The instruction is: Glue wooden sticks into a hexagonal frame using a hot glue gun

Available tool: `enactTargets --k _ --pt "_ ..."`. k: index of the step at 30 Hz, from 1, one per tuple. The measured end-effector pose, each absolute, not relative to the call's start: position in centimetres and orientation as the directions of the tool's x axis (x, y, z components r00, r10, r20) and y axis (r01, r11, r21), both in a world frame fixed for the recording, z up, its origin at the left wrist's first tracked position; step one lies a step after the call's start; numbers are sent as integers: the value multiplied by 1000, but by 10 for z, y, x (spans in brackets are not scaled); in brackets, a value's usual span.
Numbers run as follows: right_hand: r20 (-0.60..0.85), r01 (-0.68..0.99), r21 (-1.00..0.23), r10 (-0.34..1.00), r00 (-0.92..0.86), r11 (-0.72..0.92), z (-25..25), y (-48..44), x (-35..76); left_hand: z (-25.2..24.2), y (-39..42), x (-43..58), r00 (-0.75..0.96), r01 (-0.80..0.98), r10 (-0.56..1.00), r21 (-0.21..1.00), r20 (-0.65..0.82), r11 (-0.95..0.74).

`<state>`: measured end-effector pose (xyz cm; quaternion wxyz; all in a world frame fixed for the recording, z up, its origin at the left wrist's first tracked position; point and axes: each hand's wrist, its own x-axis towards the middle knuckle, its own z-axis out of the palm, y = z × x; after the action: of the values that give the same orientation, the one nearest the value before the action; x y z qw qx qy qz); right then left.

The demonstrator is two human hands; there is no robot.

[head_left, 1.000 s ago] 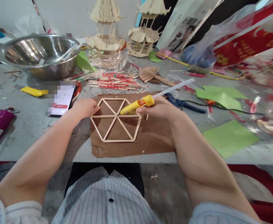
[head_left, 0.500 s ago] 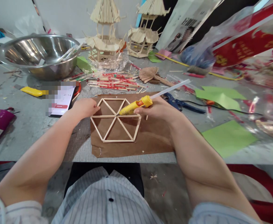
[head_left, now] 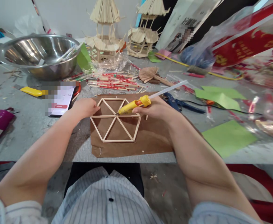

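Note:
A hexagonal frame of thin wooden sticks [head_left: 119, 141], with spokes meeting at its centre, lies flat on a brown sheet [head_left: 155, 143]. At its upper left edge, my left hand [head_left: 86, 109] is closed, thumb and finger pinching the frame there. My right hand [head_left: 156, 109] is wrapped round a yellow hot glue gun [head_left: 134, 104]. The gun's nozzle points left and down at the centre joint, touching it or just above it. A translucent glue stick [head_left: 170, 89] juts out of the gun's back end.
Behind the frame lies a pile of red-and-wood sticks [head_left: 115, 81]. Two stick pagodas [head_left: 105, 43] stand further back, beside a steel bowl [head_left: 37, 70]. A phone [head_left: 62, 99] and a yellow cutter [head_left: 32, 91] are at left. Blue-handled pliers [head_left: 185, 105] and green paper [head_left: 229, 138] lie right.
The glue gun in my right hand has shifted slightly left, its nozzle at the centre joint. My left hand keeps its place on the frame. Green paper by the bowl stands higher.

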<state>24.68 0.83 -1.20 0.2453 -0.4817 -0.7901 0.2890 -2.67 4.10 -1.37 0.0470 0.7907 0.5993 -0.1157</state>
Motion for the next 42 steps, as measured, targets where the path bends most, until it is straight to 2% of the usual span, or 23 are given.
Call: enactTargets --k 4,10,17,24,42 --pt "117 626 -690 909 -400 364 -10 9 248 -13 41 -26 252 958 935 -75 -248 -278" --pt "54 648 -684 909 -414 336 -5 7 251 -10 39 -25 244 959 932 -76 -269 -273" --pt "-11 616 -742 913 -407 265 -6 7 253 -12 41 -26 240 959 935 -85 -263 -270" --pt "-3 559 -784 898 -440 271 -6 7 253 -12 40 -26 251 956 933 -87 -257 -281" --pt "51 586 -745 903 -426 318 -10 9 252 -12 41 -26 258 953 930 -90 -263 -290"
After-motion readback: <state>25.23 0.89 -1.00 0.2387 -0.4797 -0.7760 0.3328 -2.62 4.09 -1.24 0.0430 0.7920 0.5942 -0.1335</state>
